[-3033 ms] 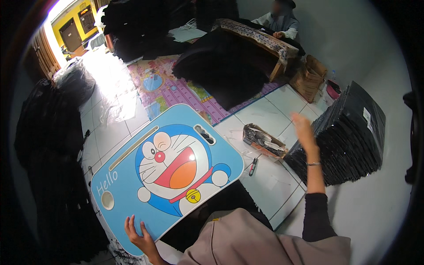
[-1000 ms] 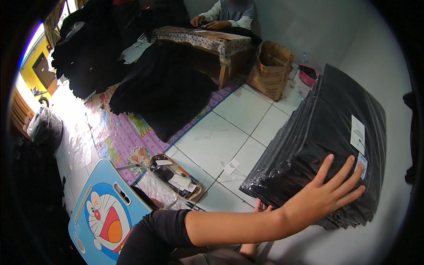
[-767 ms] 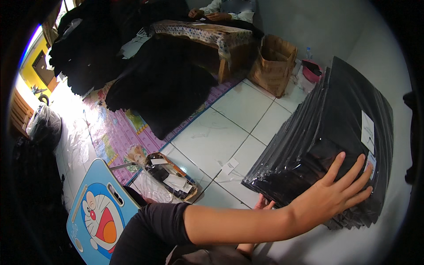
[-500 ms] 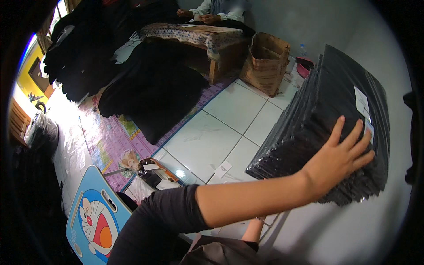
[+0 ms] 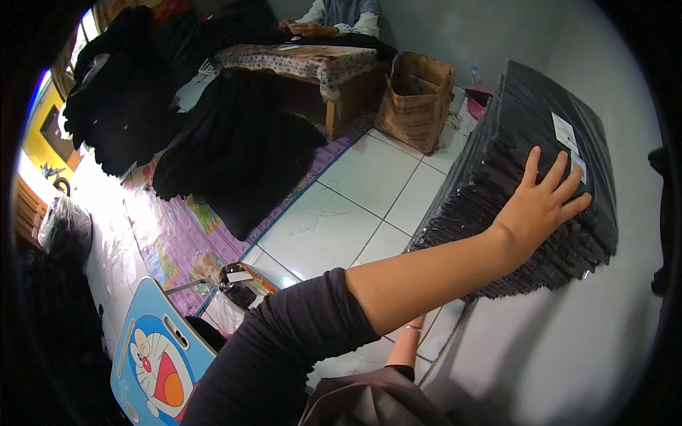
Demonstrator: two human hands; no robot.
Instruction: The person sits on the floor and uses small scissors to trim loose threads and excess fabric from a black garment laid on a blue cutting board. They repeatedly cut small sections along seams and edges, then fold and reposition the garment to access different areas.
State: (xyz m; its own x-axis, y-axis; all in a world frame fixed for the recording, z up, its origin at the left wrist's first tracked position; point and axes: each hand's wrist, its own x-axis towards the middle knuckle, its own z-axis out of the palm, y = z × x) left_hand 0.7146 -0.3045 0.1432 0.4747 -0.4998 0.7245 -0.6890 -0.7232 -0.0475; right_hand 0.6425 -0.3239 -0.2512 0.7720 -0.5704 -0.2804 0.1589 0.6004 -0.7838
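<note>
Left hand flat on stack of black plastic-wrapped packs, fingers spread apart. Stack on tiled floor, right edge close by wall. Right hand hidden behind left forearm; its fingers, cannot tell. Widest room leftward, to blue-edged mat.

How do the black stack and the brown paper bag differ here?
The black stack is glossy and layered; the paper bag is brown and open-topped. The left hand lies on the stack; none touches the bag. Both are near the wall.
</note>
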